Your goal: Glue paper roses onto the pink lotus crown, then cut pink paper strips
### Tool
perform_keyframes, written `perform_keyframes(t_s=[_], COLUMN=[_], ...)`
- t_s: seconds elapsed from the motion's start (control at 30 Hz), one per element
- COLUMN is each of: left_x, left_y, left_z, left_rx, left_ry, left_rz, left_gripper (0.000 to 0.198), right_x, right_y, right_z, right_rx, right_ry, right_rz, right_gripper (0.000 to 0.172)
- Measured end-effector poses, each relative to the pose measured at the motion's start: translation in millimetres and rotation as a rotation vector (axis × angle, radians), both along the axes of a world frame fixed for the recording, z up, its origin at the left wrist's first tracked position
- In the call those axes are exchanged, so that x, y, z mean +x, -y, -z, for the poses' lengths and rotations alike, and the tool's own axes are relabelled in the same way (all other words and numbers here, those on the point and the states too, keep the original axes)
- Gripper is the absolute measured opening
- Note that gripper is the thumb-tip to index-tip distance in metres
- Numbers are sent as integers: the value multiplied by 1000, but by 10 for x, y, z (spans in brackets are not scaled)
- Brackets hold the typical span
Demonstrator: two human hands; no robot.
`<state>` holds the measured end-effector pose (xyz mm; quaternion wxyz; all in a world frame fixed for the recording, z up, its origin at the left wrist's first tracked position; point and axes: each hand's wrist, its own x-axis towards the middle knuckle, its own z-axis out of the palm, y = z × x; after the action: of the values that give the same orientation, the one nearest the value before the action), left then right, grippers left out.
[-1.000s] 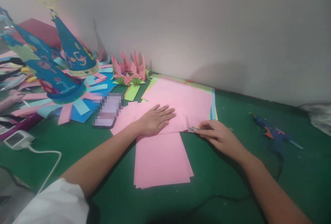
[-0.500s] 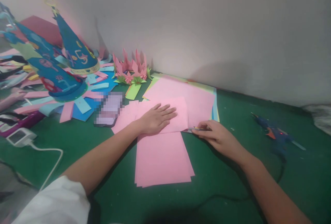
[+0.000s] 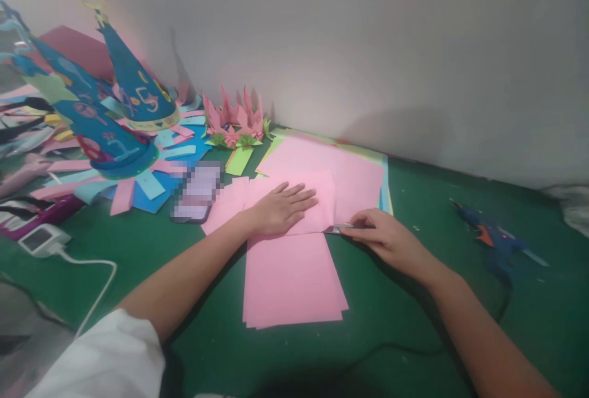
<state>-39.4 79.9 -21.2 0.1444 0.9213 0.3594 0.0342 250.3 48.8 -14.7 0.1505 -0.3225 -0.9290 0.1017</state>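
My left hand (image 3: 281, 206) lies flat with fingers spread on a folded pink paper sheet (image 3: 317, 202), pressing it to the green table. My right hand (image 3: 385, 238) pinches a small metal cutter blade (image 3: 339, 228) with its tip at the right end of the paper's lower edge. Below that edge lies a stack of pink sheets (image 3: 292, 281). Behind it sits a larger pile of pink and coloured sheets (image 3: 350, 171).
A blue glue gun (image 3: 494, 240) lies at the right. At the left stand blue paper cones (image 3: 115, 122) among paper strips, pink paper flowers (image 3: 234, 122), a phone (image 3: 197, 192) and a white charger with cable (image 3: 43, 240). A wall runs close behind.
The pink sheet under my left hand now lies folded over flat. My right hand with the blade has slid a little left along the paper's edge.
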Motion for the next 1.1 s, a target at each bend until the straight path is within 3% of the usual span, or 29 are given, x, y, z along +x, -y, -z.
perform_keyframes(t_s=[0.67, 1.1], left_x=[6, 15], left_y=[-62, -68], left_z=[12, 13], left_rx=[-34, -40], left_ry=[-58, -71], left_rz=[16, 19], left_gripper=[50, 50], right_x=[-196, -271], right_y=[30, 57], right_z=[-73, -21], right_rx=[10, 38], right_ry=[-34, -27], right_rz=[-33, -27], right_gripper=[33, 31])
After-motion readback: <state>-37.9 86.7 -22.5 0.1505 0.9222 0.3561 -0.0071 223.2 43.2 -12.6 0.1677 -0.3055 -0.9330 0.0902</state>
